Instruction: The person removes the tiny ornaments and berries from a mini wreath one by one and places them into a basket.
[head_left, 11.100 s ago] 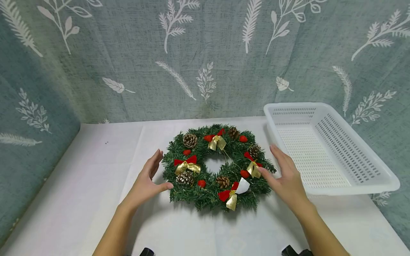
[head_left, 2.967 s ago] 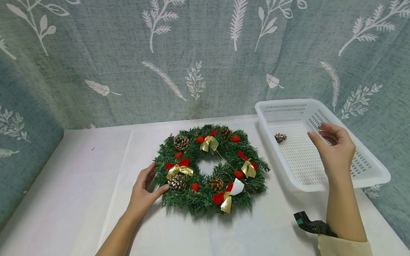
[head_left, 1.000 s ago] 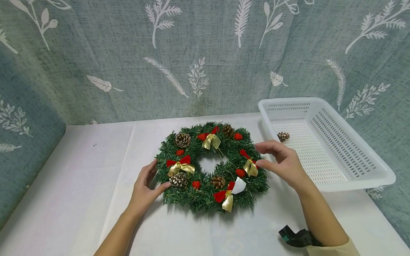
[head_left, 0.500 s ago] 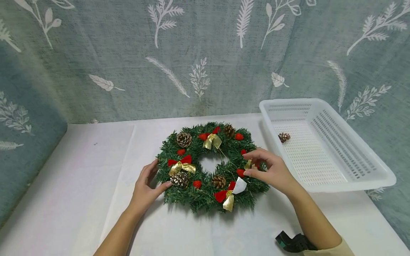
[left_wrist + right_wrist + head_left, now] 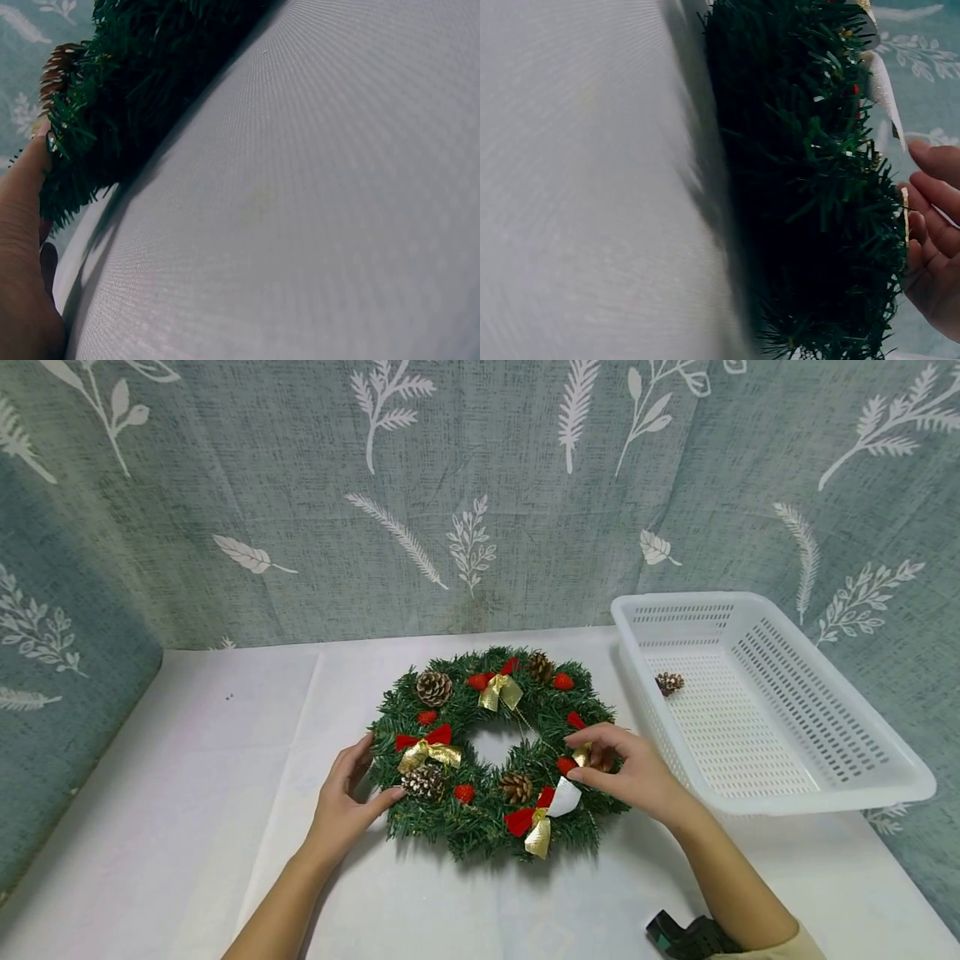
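A green Christmas wreath (image 5: 480, 837) lies on the white cloth, set with pine cones, red berries and red-and-gold bows. My left hand (image 5: 341, 806) grips its left edge, thumb by a white-tipped pine cone (image 5: 424, 782). In the left wrist view, the thumb (image 5: 26, 169) lies along the greenery. Over the wreath's right side, my right hand (image 5: 637, 774) reaches with thumb and forefinger parted around a red berry (image 5: 566, 766). It partly covers the right-hand gold bow (image 5: 581, 754). The front bow (image 5: 542, 818), with one white loop, sits just below the thumb.
A white plastic basket (image 5: 832, 801) stands to the right, one pine cone (image 5: 670, 683) lying at its left side. A patterned grey-green curtain (image 5: 300, 602) hangs behind the table (image 5: 217, 793).
A pine cone formerly on the wreath's right side now lies in the basket. My right hand has come back from above the basket to the berry. The left hand stays at the wreath.
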`<state>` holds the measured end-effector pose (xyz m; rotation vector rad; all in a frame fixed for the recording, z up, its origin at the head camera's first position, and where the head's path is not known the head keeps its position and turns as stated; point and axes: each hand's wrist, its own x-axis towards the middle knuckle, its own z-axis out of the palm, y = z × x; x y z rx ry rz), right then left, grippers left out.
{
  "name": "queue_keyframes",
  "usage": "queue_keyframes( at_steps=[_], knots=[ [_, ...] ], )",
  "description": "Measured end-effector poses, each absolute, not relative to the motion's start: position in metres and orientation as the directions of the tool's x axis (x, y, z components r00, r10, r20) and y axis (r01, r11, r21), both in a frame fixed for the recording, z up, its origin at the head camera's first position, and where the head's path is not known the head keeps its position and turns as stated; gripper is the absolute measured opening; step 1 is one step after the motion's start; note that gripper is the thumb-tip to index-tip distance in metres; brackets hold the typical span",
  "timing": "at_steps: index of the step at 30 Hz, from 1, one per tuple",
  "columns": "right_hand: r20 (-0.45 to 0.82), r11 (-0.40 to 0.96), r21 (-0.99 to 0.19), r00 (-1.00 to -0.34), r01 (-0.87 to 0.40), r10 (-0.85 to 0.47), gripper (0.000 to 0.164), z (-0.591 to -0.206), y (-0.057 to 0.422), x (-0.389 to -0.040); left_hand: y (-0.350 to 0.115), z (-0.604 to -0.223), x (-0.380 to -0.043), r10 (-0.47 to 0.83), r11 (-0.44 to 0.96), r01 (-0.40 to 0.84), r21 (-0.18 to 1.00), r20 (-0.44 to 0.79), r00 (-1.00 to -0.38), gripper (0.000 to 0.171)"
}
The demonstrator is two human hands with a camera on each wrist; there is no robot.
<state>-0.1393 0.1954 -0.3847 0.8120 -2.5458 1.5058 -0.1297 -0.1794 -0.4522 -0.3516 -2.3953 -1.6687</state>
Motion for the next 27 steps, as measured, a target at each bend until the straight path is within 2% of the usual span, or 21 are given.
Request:
queue_keyframes(
  at_steps=[15, 27],
  knots=[
    [0.261, 0.467, -0.754, -0.863, -0.462, -0.433, 0.030, -0.391, 0.194, -0.142, -0.178, -0.451, -0.128, 0.074, 0.335, 0.297, 0.894, 0.290, -0.954, 0.082],
    [0.393, 0.507, -0.595, -0.776, -0.624, -0.494, 0.031, -0.396, 0.191, -0.144, -0.179, -0.452, -0.130, 0.083, 0.330, 0.315, 0.890, 0.305, -0.949, 0.083]
  ],
)
